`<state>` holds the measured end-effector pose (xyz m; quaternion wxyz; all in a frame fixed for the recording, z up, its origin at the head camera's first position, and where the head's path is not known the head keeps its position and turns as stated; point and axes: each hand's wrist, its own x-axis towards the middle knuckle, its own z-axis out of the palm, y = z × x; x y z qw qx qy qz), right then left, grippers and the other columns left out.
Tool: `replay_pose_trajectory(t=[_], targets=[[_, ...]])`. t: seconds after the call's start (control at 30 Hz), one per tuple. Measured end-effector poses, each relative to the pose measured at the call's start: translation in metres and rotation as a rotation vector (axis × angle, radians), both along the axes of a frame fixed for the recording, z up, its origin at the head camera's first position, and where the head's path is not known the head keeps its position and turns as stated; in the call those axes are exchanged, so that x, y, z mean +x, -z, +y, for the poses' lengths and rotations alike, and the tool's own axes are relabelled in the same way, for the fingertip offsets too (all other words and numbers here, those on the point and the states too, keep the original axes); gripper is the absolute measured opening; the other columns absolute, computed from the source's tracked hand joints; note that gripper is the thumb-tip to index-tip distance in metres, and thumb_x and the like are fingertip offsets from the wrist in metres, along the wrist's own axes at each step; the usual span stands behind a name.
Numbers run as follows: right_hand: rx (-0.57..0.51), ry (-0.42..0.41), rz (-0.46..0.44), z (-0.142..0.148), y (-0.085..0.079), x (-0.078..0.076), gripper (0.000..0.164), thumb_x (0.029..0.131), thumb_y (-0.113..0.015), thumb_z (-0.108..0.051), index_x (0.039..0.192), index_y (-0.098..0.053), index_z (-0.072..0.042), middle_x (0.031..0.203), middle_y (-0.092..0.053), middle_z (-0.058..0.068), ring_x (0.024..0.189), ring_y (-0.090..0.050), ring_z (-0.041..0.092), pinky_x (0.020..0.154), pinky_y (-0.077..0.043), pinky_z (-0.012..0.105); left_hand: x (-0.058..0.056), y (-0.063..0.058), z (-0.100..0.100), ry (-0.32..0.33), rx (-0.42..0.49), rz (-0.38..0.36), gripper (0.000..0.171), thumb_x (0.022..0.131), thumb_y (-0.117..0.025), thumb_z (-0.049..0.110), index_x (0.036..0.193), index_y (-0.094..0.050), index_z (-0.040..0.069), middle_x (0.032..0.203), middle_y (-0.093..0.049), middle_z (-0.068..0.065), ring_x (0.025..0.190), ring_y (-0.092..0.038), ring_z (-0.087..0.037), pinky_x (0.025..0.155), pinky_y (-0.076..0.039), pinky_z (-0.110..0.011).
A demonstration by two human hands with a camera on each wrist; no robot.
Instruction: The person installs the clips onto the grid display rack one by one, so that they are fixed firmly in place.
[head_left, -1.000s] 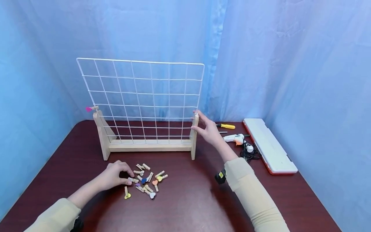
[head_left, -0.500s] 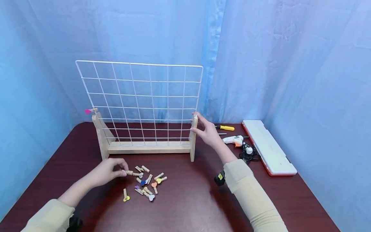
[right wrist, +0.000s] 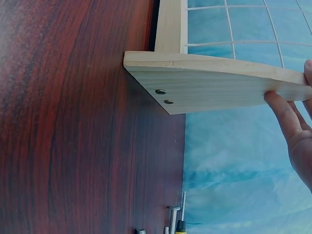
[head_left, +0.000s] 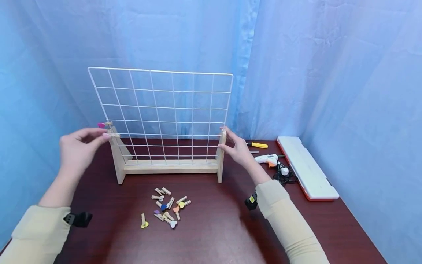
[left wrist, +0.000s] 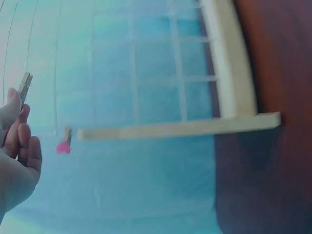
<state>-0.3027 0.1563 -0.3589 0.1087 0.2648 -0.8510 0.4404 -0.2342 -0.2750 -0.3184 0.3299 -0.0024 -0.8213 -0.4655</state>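
Note:
My left hand (head_left: 78,146) pinches a small wooden clothespin (left wrist: 25,87) between thumb and fingers, in front of the left wooden upright (head_left: 117,157) of a stand. A white wire grid (head_left: 161,106) rises from this stand. Clipped at the grid's left edge, just above that upright, is a clothespin with a pink heart (left wrist: 64,146). At the other side my right hand (head_left: 238,149) grips the top of the right upright (right wrist: 209,80) with fingers and thumb. Several heart-trimmed clothespins (head_left: 169,202) lie loose on the table before the stand.
Right of the stand lie a yellow-handled screwdriver (head_left: 259,145), a white glue gun (head_left: 267,159) with a black cord (head_left: 285,177), and a long white case (head_left: 306,167) with a red-orange base. Blue curtains (head_left: 280,66) hang around the dark red wooden table (head_left: 217,231).
My left hand has lifted one clothespin from the loose pile and carried it up and left to the stand's left upright. My right hand keeps its hold on the right upright.

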Motion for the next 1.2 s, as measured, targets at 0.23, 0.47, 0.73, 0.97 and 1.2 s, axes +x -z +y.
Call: replay_pose_trajectory(t=[0.23,0.47,0.73,0.97,1.2], targets=[[-0.034,-0.026,0.011,0.0,0.001,-0.001,0.064,0.084,-0.061,-0.012,0.14,-0.029,-0.017,0.134,-0.044,0.013,0.118,-0.046,0.029,0.089,-0.041,0.05,-0.019,-0.029,-0.014,-0.108,0.168,0.118,0.024,0.067,-0.077,0.02,0.085,-0.072,0.005,0.062,-0.06,0.021,0.058,-0.05,0.002,0.052,-0.035,-0.012],[-0.059,-0.032,0.005,0.001,0.002,-0.001,0.063,0.083,-0.061,-0.013,0.138,-0.031,-0.019,0.13,-0.048,0.013,0.117,-0.047,0.028,0.088,-0.041,0.051,-0.03,-0.036,-0.016,-0.108,0.279,0.145,0.027,0.066,-0.076,0.021,0.087,-0.071,0.003,0.061,-0.061,0.015,0.055,-0.054,0.001,0.055,-0.041,-0.01],[-0.044,-0.024,0.01,0.0,0.003,-0.002,0.064,0.083,-0.061,-0.013,0.139,-0.03,-0.018,0.132,-0.045,0.012,0.117,-0.047,0.028,0.089,-0.04,0.05,-0.044,-0.029,-0.017,-0.132,0.273,0.138,0.03,0.066,-0.076,0.022,0.089,-0.07,0.004,0.061,-0.06,0.017,0.057,-0.054,0.002,0.056,-0.04,-0.01],[-0.051,-0.022,0.009,-0.001,0.002,-0.002,0.064,0.083,-0.061,-0.011,0.139,-0.031,-0.017,0.132,-0.045,0.014,0.117,-0.047,0.029,0.089,-0.04,0.05,-0.049,-0.024,-0.016,-0.112,0.281,0.131,0.032,0.067,-0.076,0.022,0.092,-0.069,0.003,0.065,-0.061,0.016,0.06,-0.055,0.001,0.057,-0.04,-0.011],[-0.035,-0.005,0.011,-0.001,0.001,0.0,0.063,0.084,-0.061,-0.014,0.138,-0.032,-0.018,0.135,-0.042,0.012,0.116,-0.048,0.028,0.091,-0.04,0.048,-0.045,-0.014,-0.017,-0.156,0.163,0.087,0.037,0.071,-0.074,0.027,0.105,-0.065,0.015,0.085,-0.055,0.017,0.076,-0.049,0.002,0.065,-0.037,-0.009]])
